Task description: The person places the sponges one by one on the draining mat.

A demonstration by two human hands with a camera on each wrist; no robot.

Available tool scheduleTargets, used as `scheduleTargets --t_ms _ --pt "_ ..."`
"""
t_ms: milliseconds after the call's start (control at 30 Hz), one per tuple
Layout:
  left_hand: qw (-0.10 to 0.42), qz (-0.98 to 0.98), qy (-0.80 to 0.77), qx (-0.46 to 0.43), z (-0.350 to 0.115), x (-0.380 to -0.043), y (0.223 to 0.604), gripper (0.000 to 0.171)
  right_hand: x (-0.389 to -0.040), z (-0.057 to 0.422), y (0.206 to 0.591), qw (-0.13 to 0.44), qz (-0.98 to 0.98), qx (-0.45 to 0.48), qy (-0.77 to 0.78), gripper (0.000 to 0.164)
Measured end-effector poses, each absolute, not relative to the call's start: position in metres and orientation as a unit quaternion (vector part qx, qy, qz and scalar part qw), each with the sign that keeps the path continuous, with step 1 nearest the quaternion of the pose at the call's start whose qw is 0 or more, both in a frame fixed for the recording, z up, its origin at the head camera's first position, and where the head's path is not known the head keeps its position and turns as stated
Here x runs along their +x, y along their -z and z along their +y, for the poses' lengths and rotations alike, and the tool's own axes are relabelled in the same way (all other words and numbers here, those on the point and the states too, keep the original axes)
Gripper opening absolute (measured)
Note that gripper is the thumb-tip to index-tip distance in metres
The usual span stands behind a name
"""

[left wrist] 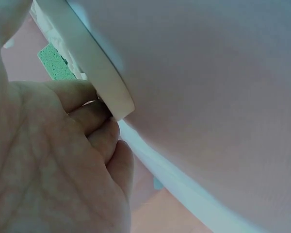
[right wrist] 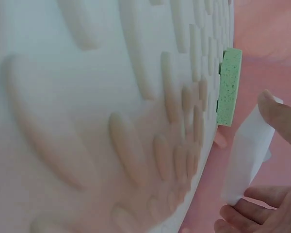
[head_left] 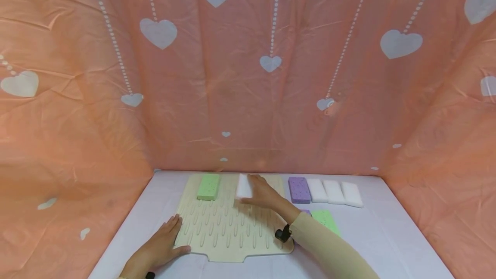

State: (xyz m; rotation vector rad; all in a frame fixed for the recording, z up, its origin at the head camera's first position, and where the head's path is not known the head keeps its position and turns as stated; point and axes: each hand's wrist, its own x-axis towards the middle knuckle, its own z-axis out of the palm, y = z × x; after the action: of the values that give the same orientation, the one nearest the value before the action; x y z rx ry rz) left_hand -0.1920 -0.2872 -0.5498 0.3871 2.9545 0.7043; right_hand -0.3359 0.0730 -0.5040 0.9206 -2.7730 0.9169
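Note:
My right hand (head_left: 265,193) pinches a white sponge (head_left: 244,186) between thumb and fingers, over the far part of a beige ridged board (head_left: 221,231). In the right wrist view, the white sponge (right wrist: 250,150) appears tilted, held above the ridges. A green sponge (head_left: 209,186) lies at the board's far left. My left hand (head_left: 160,244) rests at the near left corner of the board, fingers along its side and thumb by the front edge. In the left wrist view, the fingertips touch the board's rim (left wrist: 106,82).
Right of the board stand a purple sponge (head_left: 299,190) and several white sponges (head_left: 335,192) in a row. Nearer, a green sponge (head_left: 325,219) and another purple one are partly hidden by my right forearm. An orange curtain with hearts (head_left: 240,111) surrounds the white table (head_left: 387,236).

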Motion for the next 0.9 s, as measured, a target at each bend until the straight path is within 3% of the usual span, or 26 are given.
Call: scheduleTargets --t_ms 200,567,900 --pt "0.066 0.966 -0.218 0.123 -0.281 -0.190 0.535 0.108 -0.343 0.063 0.506 0.034 -0.903 0.299 -0.307 0.095" --pt "0.071 0.964 -0.224 0.125 -0.282 -0.191 0.534 0.112 -0.353 0.044 0.511 0.008 -0.900 0.284 -0.330 0.089" --pt "0.075 0.967 -0.207 0.127 -0.279 -0.191 0.529 0.106 -0.358 0.029 0.520 0.002 -0.911 0.279 -0.304 0.088"
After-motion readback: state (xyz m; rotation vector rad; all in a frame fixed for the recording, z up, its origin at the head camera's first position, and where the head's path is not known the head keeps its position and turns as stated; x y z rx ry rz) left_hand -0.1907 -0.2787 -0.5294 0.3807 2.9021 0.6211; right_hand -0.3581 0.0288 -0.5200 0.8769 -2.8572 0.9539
